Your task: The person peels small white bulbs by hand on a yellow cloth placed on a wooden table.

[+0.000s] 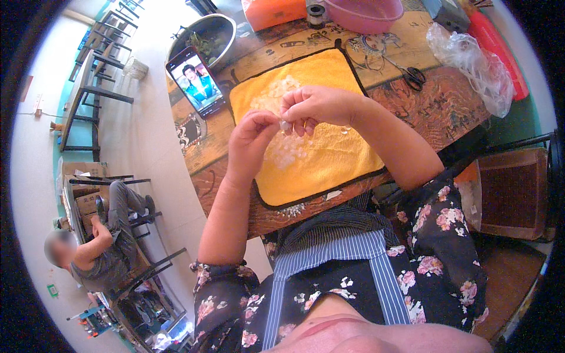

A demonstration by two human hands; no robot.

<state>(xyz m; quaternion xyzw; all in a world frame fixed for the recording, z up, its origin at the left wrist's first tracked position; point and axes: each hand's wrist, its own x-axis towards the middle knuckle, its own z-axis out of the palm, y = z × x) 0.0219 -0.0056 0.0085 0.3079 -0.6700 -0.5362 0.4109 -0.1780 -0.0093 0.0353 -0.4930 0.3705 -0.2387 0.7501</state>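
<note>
My left hand [257,134] and my right hand [320,108] meet over a yellow cloth [340,152] with a dark border. Between their fingertips is a small translucent bead [284,125], pinched by both hands. A loose pile of pale translucent pieces [282,87] lies on the cloth beyond my hands. Nearer me, a second group of whitish beads [287,154] is spread beside my left wrist. A few clear pieces [345,130] rest on the cloth by my right wrist. Any thread between my fingers is too fine to make out.
A phone [197,84] leans against a round planter [227,28] at the left. Scissors [412,77], a spool [315,16], a pink basin [366,15] and a clear plastic bag [474,66] lie on the wooden table [423,110]. Another person [106,256] sits off to the left.
</note>
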